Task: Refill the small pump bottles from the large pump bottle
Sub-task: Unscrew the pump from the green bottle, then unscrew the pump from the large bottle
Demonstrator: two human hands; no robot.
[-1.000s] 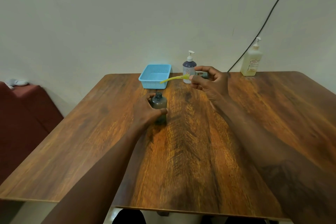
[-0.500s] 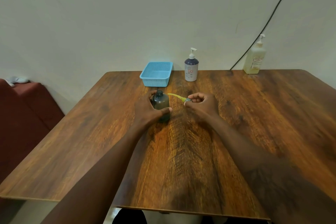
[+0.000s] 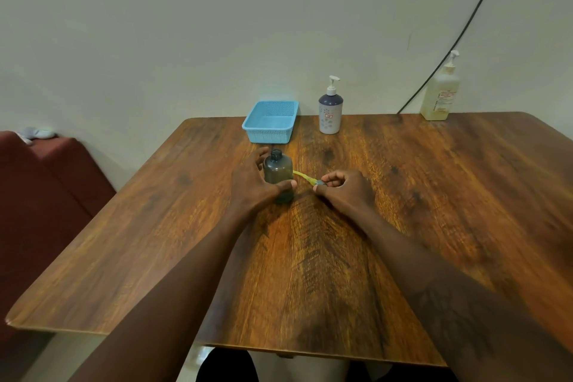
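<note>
- Head view. Left hand (image 3: 252, 183) wrapped around the small dark bottle (image 3: 277, 170), thumb across its front and fingers behind; bottle upright on the bench (image 3: 434, 195) with its neck uncapped. Judged purpose: steadying it so it cannot tip while the opening is exposed.
- Right hand (image 3: 344, 187) low over the bench just right of the left hand, thumb and fingertips pinched shut on the cap end of the removed pump (image 3: 319, 183). Its yellow dip tube (image 3: 302, 177) runs from that pinch toward the small bottle and nearly lies flat on the bench; whether the tip touches the bottle cannot be told.
- Judged step: pump being laid aside close by, tube pointing away from the body so any drip stays near the bottle and the part is easy to reach again.
- Beyond both hands: blue basket (image 3: 269, 122), nothing seen inside, and to its right a white-and-navy pump bottle (image 3: 330, 112), pump fitted.
- Far beyond the right hand, at the back edge against the wall: large pale pump bottle (image 3: 440, 93), the likely refill source, well apart from the open bottle; it must be brought closer.
- No liquid transferred yet, as far as the dark bottle lets me judge.
</note>
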